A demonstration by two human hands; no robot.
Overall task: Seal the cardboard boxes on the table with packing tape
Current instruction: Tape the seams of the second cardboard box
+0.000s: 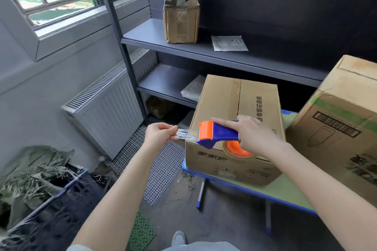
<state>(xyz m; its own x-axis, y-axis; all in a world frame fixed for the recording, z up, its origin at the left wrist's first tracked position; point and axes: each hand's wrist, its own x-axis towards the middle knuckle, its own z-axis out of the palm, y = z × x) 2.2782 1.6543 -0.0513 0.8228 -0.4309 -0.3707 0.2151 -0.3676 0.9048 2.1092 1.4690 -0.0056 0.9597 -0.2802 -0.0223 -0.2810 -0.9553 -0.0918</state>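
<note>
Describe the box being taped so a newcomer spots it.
Find the blue-edged table before the grey shelving. Two boxes stand on it; take the left box, where the right hand grips the tape dispenser. The right box bears a barcode and green band.

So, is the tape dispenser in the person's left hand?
No, the right hand grips the blue and orange tape dispenser, while the left hand pinches the pulled-out tape end.

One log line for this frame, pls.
step: tape start | left hand: pinches tape end | right hand: grips tape dispenser by near box | near box: on table, flaps closed
</note>
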